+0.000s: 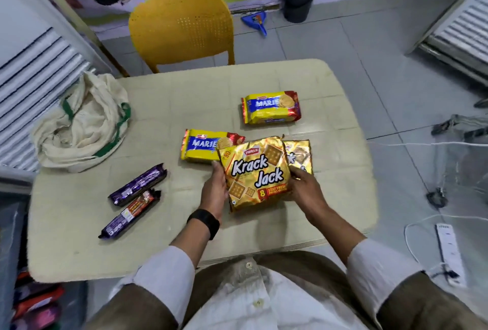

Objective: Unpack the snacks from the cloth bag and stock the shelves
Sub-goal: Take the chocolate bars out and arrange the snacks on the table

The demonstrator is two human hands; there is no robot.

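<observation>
Your left hand (215,189) and right hand (306,187) each grip one side of the Krack Jack packet (256,173). The packet sits tilted between them, above the counter (163,224).

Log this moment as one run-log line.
stage: unpacking | left hand + right hand: grip Krack Jack pack | second Krack Jack pack behind | cloth bag slumped on table

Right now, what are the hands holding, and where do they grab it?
Both hands hold the gold Krack Jack packet: left hand on its left edge, right hand on its right edge.
</observation>
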